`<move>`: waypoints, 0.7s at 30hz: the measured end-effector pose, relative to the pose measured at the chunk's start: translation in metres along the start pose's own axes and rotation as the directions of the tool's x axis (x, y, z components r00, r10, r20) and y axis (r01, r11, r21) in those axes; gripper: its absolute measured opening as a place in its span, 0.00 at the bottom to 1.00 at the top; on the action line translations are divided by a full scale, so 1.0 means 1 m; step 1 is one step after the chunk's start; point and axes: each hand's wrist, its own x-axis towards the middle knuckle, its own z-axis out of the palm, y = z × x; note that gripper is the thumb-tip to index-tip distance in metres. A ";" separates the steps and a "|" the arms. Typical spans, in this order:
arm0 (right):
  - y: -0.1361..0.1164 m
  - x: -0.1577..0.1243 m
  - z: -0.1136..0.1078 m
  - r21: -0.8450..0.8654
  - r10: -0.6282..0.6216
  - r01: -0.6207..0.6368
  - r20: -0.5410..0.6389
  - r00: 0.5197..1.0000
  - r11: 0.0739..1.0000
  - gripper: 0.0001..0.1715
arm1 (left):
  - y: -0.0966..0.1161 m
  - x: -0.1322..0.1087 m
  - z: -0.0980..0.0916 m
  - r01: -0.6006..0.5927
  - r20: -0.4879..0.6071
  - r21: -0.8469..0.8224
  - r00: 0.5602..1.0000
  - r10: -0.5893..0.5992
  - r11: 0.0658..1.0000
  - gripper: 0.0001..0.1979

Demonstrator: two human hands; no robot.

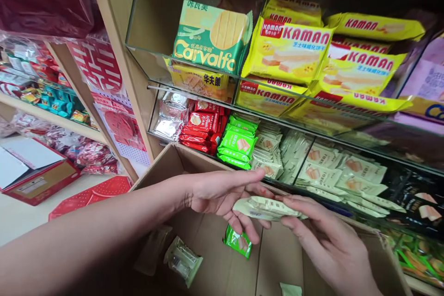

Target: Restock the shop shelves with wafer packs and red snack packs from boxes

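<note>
Here, low on the left, an open cardboard box (pixel 163 166) holds a clear packet (pixel 183 259) and a green packet (pixel 237 241), loose on its floor. Above it the left hand (pixel 222 194) is open, fingers curled under a pale packet (pixel 267 207) to prop that end. The right hand (pixel 326 240) pinches the other end between thumb and fingers, which holds it level, near the matching shelf packets (pixel 319 173)

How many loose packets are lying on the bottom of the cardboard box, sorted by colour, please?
Bright green packet: 1
Pale or clear-wrapped packets: 3, one cut off by the picture's bottom edge
Total: 4
</note>
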 end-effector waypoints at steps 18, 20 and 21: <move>0.000 0.003 0.010 0.564 0.484 -0.522 0.232 0.844 0.640 0.11 | -0.013 0.011 0.015 -0.332 -0.435 0.443 0.732 0.524 0.832 0.21; 0.001 0.004 0.005 0.459 0.446 -0.488 0.205 0.871 0.743 0.15 | -0.016 0.012 0.015 -0.292 -0.433 0.548 0.703 0.565 0.784 0.21; 0.002 0.005 0.001 0.391 0.429 -0.454 0.156 0.890 0.801 0.17 | -0.018 0.012 0.016 -0.263 -0.423 0.624 0.678 0.601 0.736 0.22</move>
